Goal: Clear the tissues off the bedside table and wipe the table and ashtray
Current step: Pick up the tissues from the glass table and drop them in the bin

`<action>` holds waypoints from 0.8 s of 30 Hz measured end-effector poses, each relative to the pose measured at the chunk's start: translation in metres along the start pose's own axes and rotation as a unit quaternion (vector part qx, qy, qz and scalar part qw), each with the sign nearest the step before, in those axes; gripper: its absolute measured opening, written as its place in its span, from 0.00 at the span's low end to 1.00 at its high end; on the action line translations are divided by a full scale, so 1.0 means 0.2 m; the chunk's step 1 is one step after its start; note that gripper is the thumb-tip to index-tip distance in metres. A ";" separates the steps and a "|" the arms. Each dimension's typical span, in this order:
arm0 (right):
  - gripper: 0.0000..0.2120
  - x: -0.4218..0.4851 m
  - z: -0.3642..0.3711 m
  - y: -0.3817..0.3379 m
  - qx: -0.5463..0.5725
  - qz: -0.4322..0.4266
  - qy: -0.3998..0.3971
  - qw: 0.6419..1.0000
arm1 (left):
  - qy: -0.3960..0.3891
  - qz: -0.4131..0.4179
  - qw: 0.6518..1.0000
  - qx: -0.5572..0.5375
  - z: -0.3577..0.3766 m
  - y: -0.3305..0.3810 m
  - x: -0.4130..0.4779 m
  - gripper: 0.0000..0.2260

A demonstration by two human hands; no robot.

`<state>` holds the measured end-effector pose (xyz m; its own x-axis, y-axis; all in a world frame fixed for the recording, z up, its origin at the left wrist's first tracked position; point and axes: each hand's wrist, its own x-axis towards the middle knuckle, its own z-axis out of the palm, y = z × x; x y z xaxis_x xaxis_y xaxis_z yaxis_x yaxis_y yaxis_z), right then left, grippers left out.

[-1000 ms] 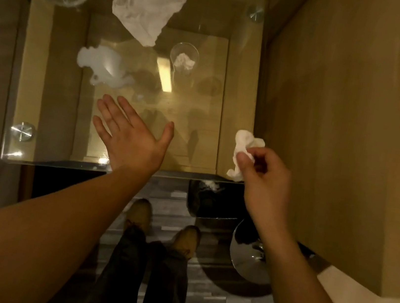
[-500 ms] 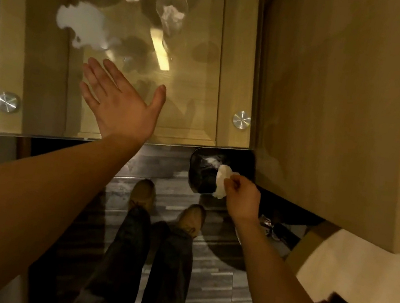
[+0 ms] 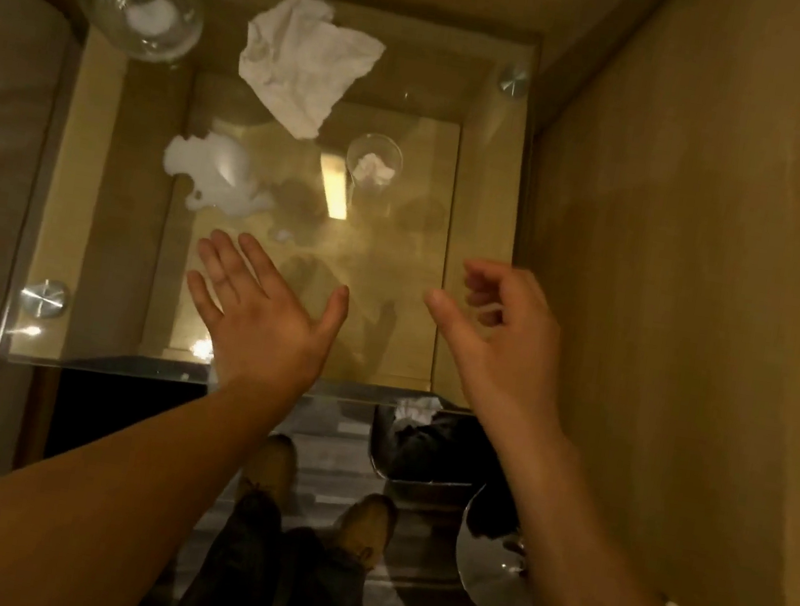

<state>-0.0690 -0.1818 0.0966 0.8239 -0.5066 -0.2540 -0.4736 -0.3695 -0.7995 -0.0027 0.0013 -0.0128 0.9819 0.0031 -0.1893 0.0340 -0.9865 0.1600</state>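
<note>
The right hand (image 3: 501, 338) hangs over the near right part of the glass bedside table (image 3: 479, 242), fingers loosely curled and thumb out, holding nothing. The left hand (image 3: 260, 318) is spread flat, fingers apart, palm down over the near middle of the glass; whether it presses on the surface or hovers just above cannot be told.

Just beyond the left hand's fingertips lies a crumpled white tissue (image 3: 217, 177), left of centre. Farther back sits a larger, flatter crumpled tissue (image 3: 303, 65). To the right of these stands a small glass (image 3: 373, 164) with a wad of tissue inside, and in the far left corner a wide glass vessel (image 3: 142, 2), probably the ashtray, also with something white in it. Below the near edge, on the floor to the right, a dark bin (image 3: 419, 440) shows a scrap of tissue at its rim.

The tissues should weigh almost nothing and crush easily, so a light pinch on any raised fold ought to lift them; on smooth glass they may slide away from a sideways push. The wad in the glass calls for two fingertips reaching in, with the glass steadied, since it looks fragile and easy to tip
</note>
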 end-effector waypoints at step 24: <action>0.25 0.24 0.23 -0.08 0.077 0.021 0.024 0.997 | -0.018 -0.004 1.000 0.020 -0.01 0.00 0.03 0.51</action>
<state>-0.0079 -0.1639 0.0713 0.7871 -0.5569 -0.2653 -0.4506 -0.2255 -0.8638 0.0030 0.0012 -0.0124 0.9745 0.0059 -0.2245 0.0335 -0.9923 0.1191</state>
